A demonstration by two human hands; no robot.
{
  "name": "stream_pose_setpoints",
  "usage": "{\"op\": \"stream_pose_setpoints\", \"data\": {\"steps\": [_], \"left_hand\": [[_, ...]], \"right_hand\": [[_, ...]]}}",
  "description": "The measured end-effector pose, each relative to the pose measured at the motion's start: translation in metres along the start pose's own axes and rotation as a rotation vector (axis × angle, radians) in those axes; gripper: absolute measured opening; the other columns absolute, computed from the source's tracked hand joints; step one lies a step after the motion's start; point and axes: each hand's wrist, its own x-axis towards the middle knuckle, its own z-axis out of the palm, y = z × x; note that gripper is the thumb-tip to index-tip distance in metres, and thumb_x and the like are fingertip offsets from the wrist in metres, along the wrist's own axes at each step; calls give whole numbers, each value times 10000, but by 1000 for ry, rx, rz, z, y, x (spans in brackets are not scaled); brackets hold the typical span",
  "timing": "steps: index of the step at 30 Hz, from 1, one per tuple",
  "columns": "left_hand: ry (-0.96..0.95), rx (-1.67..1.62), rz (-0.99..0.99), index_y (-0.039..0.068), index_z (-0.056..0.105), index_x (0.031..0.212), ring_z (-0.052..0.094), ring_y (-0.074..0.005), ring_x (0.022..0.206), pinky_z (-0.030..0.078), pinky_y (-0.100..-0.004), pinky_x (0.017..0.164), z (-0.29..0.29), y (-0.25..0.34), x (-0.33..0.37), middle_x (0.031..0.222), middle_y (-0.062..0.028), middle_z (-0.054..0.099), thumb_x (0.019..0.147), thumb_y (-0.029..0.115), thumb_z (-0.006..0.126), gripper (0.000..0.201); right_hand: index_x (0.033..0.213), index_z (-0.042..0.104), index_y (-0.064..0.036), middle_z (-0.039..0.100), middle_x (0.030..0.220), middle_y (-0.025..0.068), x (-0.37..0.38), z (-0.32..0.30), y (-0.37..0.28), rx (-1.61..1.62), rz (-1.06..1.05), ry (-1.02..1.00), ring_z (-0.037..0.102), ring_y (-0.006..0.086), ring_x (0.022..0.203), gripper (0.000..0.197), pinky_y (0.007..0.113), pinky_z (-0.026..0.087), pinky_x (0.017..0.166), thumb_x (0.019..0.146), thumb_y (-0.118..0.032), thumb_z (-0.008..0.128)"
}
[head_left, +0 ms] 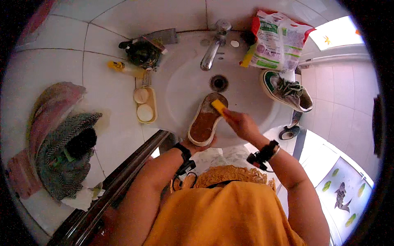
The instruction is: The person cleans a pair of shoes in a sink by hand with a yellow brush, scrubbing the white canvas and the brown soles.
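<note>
Sneaker (206, 119) is held sole-up over the front of the white washbasin (174, 88), one end toward the drain (218, 83). Left hand (200, 145) fingers grip the near end from below; right hand (243, 125) fingers pinch a yellow block (218, 107) against the upturned face. For even results, brace the sneaker firmly, keep the block flat and rub in short, overlapping strokes

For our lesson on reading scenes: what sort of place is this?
Probably a bathroom or washroom: there is a sink with a metal tap, set against a tiled wall.
</note>
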Motion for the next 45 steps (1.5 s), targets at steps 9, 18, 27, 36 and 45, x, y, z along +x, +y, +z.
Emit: {"op": "stream_pose_setpoints", "data": {"steps": [9,18,27,36,45], "left_hand": [[45,594,57,116,461,1147,478,-257,1052,395,-389,919,3,4,8,1149,-76,527,795,338,523,421],[-103,103,4,114,500,1085,508,-264,986,415,-391,875,4,-29,21,1083,-83,557,793,324,523,360],[129,486,143,109,508,1034,515,-250,971,438,-386,846,4,-11,6,1044,-75,569,804,319,508,311],[241,924,344,73,389,1247,448,-298,1107,371,-392,962,9,1,8,1216,-138,469,781,308,582,557],[85,100,129,87,457,1150,505,-271,1029,398,-398,931,0,-40,16,1090,-103,551,785,363,546,467]], "right_hand": [[1080,595,-82,602,822,228,20,3,33,-103,117,57,592,393,730,250,424,468,626,858,-161,508],[1077,587,-75,608,861,213,23,5,37,48,141,101,586,394,777,274,438,465,658,863,-229,514],[1049,610,-78,620,874,197,-11,10,5,-3,54,85,594,389,772,284,426,480,672,870,-273,507],[996,630,-79,618,871,202,57,3,46,-51,178,113,592,393,753,291,418,479,670,874,-309,499],[1037,632,-125,621,874,186,50,11,-9,-35,-133,55,598,368,770,245,402,487,684,818,-224,584]]}}
